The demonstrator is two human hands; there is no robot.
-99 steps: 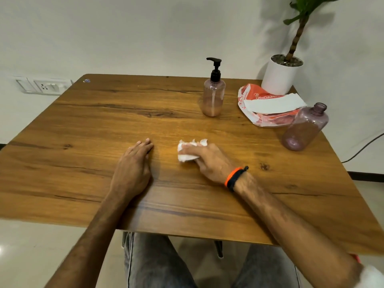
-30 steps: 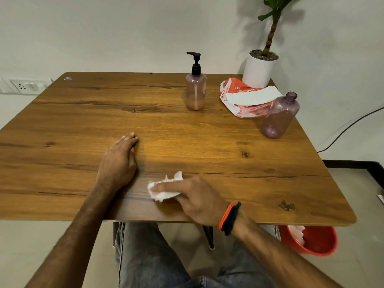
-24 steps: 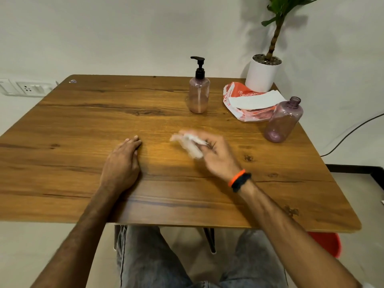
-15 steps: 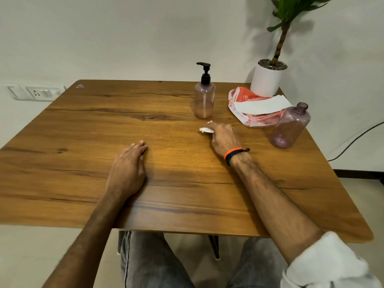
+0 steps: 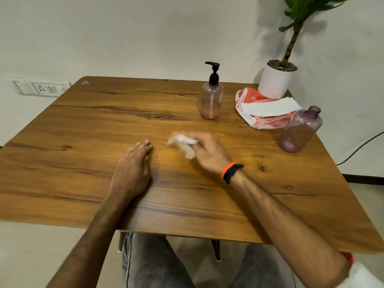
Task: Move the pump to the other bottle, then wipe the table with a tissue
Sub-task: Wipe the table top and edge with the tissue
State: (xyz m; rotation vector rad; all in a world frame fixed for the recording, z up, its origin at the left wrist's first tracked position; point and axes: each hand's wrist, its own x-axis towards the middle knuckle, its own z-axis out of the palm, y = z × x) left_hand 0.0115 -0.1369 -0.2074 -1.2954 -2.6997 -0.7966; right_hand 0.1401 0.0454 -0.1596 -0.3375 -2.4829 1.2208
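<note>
R hand [image 5: 209,151] pinches crumpled tissue [image 5: 182,142] on wooden surface [image 5: 83,129], blurred. L hand [image 5: 131,173] flat, fingers straight. Pump bottle [image 5: 211,100] upright, open bottle [image 5: 299,132] nr right edge.

Left hand [image 5: 131,173] flat, fingers straight, right hand [image 5: 207,151] blurred, grip curled closed

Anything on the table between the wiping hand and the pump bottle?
No. In the head view, only bare wood lies between the right hand, gripping the tissue, and the pump bottle.
</note>
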